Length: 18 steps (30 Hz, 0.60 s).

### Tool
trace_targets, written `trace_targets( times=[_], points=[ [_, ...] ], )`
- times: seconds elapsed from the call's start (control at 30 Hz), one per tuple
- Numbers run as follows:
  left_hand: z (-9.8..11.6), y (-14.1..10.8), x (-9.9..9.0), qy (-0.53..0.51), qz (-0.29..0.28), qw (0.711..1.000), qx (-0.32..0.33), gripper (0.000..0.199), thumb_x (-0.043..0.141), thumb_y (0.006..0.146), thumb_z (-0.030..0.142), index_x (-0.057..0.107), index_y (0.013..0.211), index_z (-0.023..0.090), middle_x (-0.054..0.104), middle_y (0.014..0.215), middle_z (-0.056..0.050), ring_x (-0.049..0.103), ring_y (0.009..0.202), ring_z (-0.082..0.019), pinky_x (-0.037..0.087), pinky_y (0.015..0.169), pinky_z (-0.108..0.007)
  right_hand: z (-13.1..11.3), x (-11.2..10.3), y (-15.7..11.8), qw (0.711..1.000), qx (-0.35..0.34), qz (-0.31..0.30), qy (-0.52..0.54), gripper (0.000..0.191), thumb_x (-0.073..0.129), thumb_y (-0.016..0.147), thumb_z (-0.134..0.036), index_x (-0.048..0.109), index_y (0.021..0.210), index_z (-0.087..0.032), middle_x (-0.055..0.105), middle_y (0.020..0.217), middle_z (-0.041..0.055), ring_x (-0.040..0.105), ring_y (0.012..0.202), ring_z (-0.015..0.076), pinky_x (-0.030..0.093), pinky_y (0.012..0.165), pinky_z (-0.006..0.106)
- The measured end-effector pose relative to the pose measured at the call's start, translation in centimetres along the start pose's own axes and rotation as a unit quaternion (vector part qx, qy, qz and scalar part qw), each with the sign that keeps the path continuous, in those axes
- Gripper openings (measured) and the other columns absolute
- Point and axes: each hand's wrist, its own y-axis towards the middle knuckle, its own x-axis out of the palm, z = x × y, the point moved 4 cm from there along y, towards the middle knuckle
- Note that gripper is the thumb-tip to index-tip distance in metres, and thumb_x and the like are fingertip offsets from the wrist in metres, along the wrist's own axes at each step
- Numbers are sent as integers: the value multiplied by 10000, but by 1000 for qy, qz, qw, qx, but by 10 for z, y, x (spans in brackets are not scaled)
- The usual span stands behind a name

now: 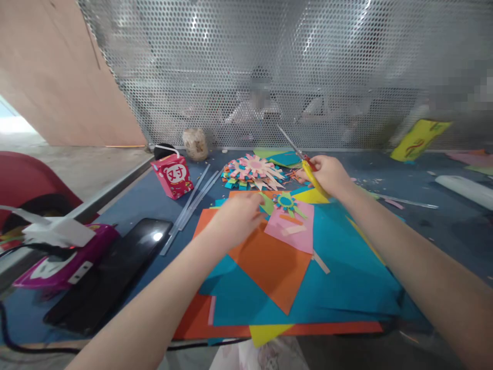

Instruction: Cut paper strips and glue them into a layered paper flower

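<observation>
My right hand (327, 176) is closed around scissors (313, 173) with yellow and red handles, their blades pointing up and away to the left. My left hand (241, 218) has its fingers bent together at the edge of a small green paper piece (267, 204), which it appears to pinch. Beside that piece lies a fringed blue and green paper flower (286, 202), on a pink sheet (296, 241) with an orange strip (290, 220) and pale strips. Under these are an orange sheet (275, 272) and large blue sheets (350, 272).
A pile of fringed paper flowers (252, 172) sits behind the sheets. To the left are a red drink box (173, 176), clear glue sticks (198, 200), a black phone (111, 277) and a purple power strip (92, 249). A perforated metal panel (231, 67) closes off the back.
</observation>
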Motion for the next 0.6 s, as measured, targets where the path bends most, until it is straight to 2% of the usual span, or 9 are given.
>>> trace_targets(
  times=[0.07, 0.17, 0.27, 0.4, 0.6],
  points=[
    [26, 2, 18, 53, -1, 992, 113, 263, 430, 876, 288, 561, 1057, 149, 634, 1059, -108, 582, 982, -251, 449, 795, -345, -3, -1, -14, 1000, -11, -10, 23, 322, 752, 576, -411, 536, 682, -198, 637, 610, 14, 626, 543, 191, 476, 461, 285],
    [50, 8, 37, 103, 2, 977, 189, 343, 331, 922, 252, 465, 1218, 142, 619, 1121, -121, 536, 1072, -255, 440, 844, -366, -5, -1, -31, 999, -26, -1, 40, 317, 734, 572, -418, 519, 676, -209, 644, 635, 13, 629, 580, 193, 464, 466, 275],
    [56, 16, 43, 123, -6, 973, 193, 373, 301, 929, 216, 418, 1274, 132, 624, 1108, -125, 542, 1068, -243, 440, 863, -354, -2, -3, -40, 998, -37, 12, 40, 302, 714, 586, -414, 509, 672, -210, 656, 680, 24, 635, 649, 204, 467, 508, 279],
    [54, 25, 44, 132, -22, 976, 173, 429, 348, 900, 137, 350, 1327, 99, 644, 1011, -144, 588, 1005, -236, 483, 784, -318, 6, -8, -43, 998, -49, 21, 18, 250, 684, 649, -379, 532, 702, -189, 654, 705, 29, 627, 673, 201, 462, 548, 289],
    [57, 26, 42, 100, -24, 980, 170, 381, 361, 897, 161, 422, 1273, 137, 633, 1022, -142, 572, 1031, -241, 471, 842, -355, 14, -9, -44, 997, -69, 18, -26, 193, 581, 822, -333, 581, 827, -140, 614, 768, -4, 591, 709, 129, 486, 675, 317]
  ],
)
